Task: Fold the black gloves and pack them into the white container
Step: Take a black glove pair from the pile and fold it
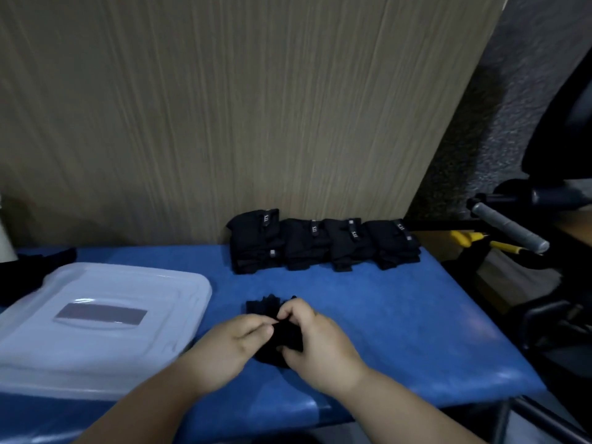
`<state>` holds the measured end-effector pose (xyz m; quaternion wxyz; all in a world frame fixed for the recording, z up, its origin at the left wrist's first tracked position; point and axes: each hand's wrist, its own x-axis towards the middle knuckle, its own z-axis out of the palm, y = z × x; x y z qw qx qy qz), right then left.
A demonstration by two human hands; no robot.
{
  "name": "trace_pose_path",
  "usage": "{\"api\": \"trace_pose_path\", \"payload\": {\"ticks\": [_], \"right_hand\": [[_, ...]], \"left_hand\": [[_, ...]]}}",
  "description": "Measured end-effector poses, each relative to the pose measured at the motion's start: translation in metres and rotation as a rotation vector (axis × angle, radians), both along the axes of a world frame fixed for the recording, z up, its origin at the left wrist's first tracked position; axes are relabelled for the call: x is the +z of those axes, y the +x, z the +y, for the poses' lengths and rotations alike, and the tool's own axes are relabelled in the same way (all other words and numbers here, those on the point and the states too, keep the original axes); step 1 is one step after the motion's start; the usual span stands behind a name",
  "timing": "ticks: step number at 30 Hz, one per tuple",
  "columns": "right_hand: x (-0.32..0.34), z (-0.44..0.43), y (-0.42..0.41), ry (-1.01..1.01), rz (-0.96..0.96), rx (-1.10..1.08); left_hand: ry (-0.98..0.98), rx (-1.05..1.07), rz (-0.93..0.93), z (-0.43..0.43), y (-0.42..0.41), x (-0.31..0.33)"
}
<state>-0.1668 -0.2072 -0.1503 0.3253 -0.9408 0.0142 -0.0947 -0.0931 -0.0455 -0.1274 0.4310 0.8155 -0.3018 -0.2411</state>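
Observation:
A black glove (282,331) lies on the blue table (400,315) in front of me, its fingers pointing away. My left hand (230,344) pinches its left side and my right hand (317,338) grips its right side, fingers curled over the fabric. Much of the glove is hidden under my hands. A row of several folded black gloves (323,243) sits at the back of the table against the wall. The white container (96,325) rests at the left with its lid on.
More black fabric (28,267) lies at the far left behind the container. A wood-grain wall panel (224,107) rises right behind the table. Right of the table's edge stand dark equipment with a grey handle (509,225) and yellow-handled tools (471,238).

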Motion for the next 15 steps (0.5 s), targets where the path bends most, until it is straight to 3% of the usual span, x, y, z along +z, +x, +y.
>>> {"api": "trace_pose_path", "payload": {"ticks": [3, 10, 15], "right_hand": [[0.000, -0.001, 0.000, -0.002, -0.011, 0.013], [0.005, -0.003, -0.003, -0.004, 0.045, 0.010], [0.010, -0.008, -0.008, 0.117, 0.155, 0.099]], "left_hand": [[0.068, -0.018, -0.009, -0.001, 0.003, -0.002], [0.153, -0.043, -0.240, 0.005, 0.001, -0.010], [0.188, -0.021, -0.326, 0.011, -0.001, -0.016]]}}
